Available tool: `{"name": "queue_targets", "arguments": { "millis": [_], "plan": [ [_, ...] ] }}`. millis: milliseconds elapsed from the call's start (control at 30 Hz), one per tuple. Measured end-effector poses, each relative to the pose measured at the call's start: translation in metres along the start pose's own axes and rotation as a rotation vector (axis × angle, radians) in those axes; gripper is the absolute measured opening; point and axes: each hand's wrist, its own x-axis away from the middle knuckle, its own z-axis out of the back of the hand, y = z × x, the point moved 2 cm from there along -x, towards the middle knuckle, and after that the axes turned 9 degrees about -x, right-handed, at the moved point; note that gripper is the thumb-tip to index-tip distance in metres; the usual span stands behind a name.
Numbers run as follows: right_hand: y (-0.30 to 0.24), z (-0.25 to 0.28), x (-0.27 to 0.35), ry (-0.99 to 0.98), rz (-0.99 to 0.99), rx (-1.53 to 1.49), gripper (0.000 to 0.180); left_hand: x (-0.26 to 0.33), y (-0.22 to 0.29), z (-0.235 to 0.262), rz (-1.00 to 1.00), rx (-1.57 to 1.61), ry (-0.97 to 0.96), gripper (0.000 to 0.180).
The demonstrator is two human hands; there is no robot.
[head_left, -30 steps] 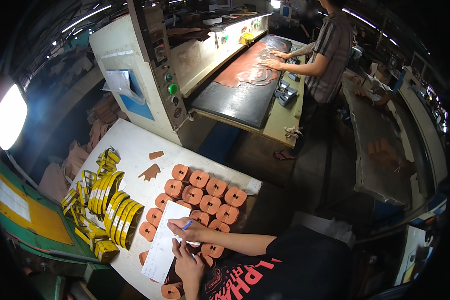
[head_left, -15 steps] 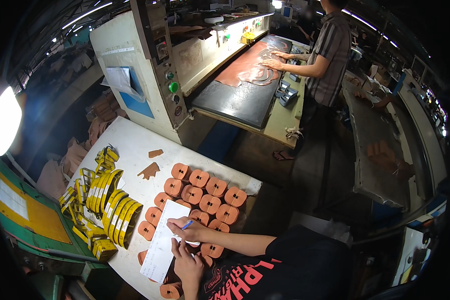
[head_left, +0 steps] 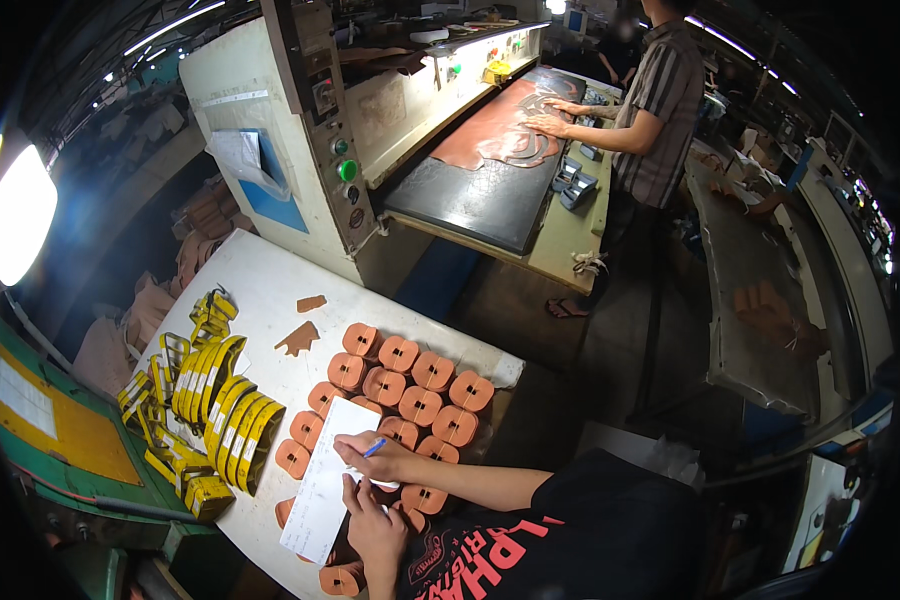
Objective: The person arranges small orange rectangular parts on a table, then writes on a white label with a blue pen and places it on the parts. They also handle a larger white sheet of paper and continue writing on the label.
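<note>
A white sheet of paper (head_left: 320, 485) lies over bundles of orange-brown cut pieces (head_left: 420, 385) on a white table (head_left: 260, 295). My right hand (head_left: 375, 460) rests on the upper part of the sheet and holds a blue pen (head_left: 373, 448) with its tip on the paper. Just below it, my left hand (head_left: 373, 522) lies on the paper's right edge with the fingers bent, pressing it down. More bundles (head_left: 342, 578) show by my left wrist.
Yellow strap-like cutting dies (head_left: 220, 410) are stacked at the table's left. Two loose brown scraps (head_left: 298, 340) lie beyond the bundles. Behind stands a large cream press (head_left: 300, 150), where a person in a striped shirt (head_left: 660, 110) handles a brown hide (head_left: 505, 135).
</note>
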Motion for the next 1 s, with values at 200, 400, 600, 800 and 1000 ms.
{"name": "queue_targets", "arguments": {
  "millis": [200, 400, 600, 800, 1000],
  "plan": [
    [-0.0038, 0.0014, 0.0009, -0.014, -0.017, -0.028, 0.048, 0.0, -0.0002, 0.001, 0.025, 0.016, -0.021, 0.068],
    [-0.0028, 0.0006, 0.001, 0.003, -0.009, -0.033, 0.05, 0.0007, 0.0005, 0.0012, 0.017, -0.004, -0.011, 0.067],
    [0.0005, 0.0002, 0.0004, -0.014, -0.009, -0.05, 0.052, 0.0007, 0.0028, 0.0037, 0.03, 0.0, -0.025, 0.067],
    [-0.0003, 0.0006, 0.0012, -0.01, 0.016, -0.056, 0.051, 0.0013, 0.0007, 0.0013, 0.003, -0.005, 0.011, 0.067],
    [-0.0025, 0.0014, 0.0012, -0.008, 0.013, -0.043, 0.051, 0.0005, -0.002, -0.0008, 0.019, 0.012, -0.012, 0.067]
  ]
}}
